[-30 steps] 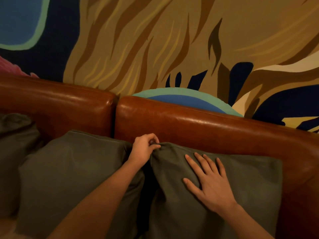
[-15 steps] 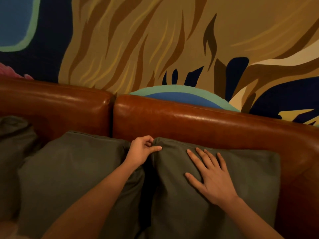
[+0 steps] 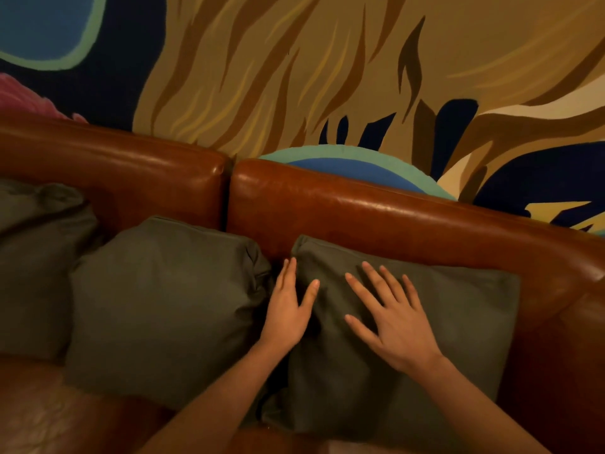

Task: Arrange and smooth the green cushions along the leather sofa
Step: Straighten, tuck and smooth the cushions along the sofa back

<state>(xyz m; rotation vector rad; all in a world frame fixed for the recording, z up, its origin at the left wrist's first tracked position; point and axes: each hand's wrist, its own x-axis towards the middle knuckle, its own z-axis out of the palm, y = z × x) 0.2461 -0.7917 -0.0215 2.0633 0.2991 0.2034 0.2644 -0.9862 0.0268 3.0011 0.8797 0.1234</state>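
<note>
Where the two nearer cushions meet, a dark gap hides their inner edges, and the left hand (image 3: pixel 288 312) lies flat along it, fingers straight, thumb on the right cushion (image 3: pixel 458 322). The right hand (image 3: pixel 397 326) presses that cushion with splayed fingers. The middle cushion (image 3: pixel 163 306), soft matte fabric, bulges rounded; the far cushion (image 3: pixel 36 257) is cut off at left. All lean on the glossy leather sofa (image 3: pixel 376 221).
</note>
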